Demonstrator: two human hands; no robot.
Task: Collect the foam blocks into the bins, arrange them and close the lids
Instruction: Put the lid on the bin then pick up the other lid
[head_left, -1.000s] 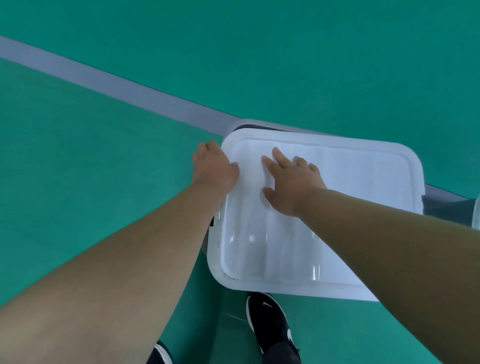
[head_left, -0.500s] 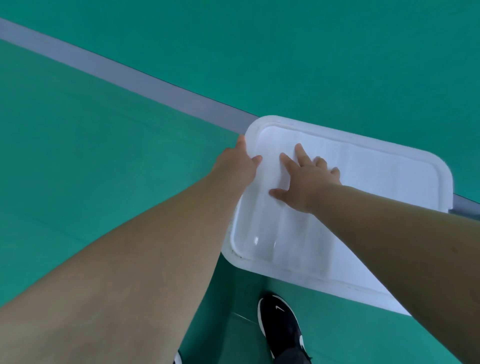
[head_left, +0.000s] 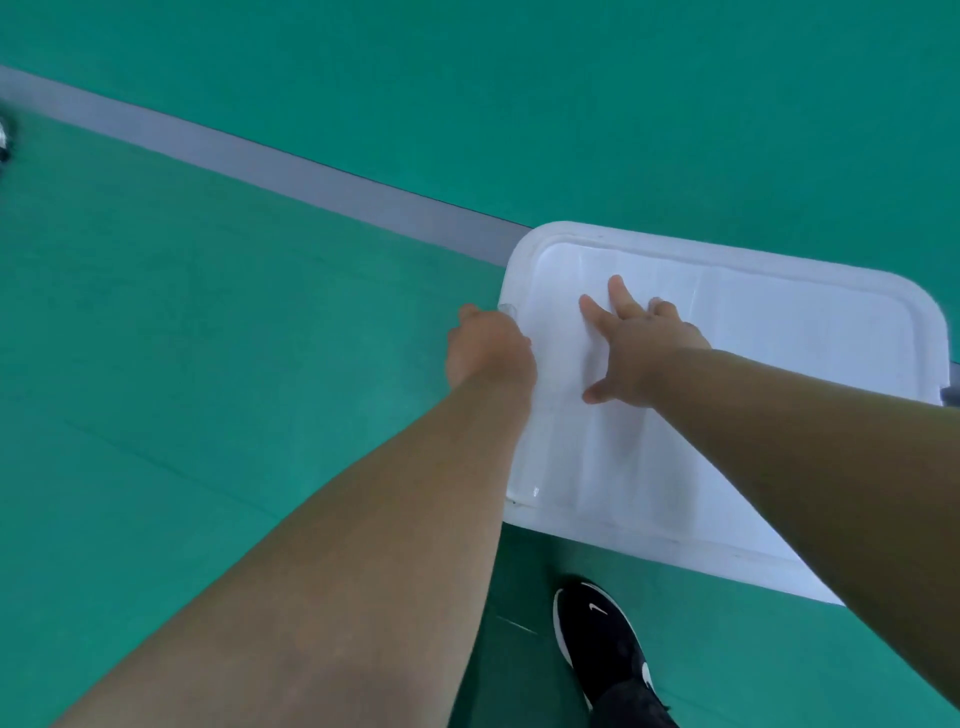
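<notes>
Head view: right hand (head_left: 644, 353) presses white rectangular plastic lid (head_left: 769, 353), fingers (head_left: 621, 297) spread flat; left hand (head_left: 488, 348) at its left edge, fingers hidden, grip unclear. Lid looks seated over hidden bin; prob. only latching left.

One lid (head_left: 779, 332), left hand (head_left: 491, 348), right hand (head_left: 641, 353), one shoe (head_left: 602, 644), maybe one blurred object (head_left: 4, 140).

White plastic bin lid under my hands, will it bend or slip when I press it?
Probably flexes a little: the white plastic bin lid looks thin, with shallow ribs. Its glossy surface may be slippery under the flat right hand. Likely light for its size.
</notes>
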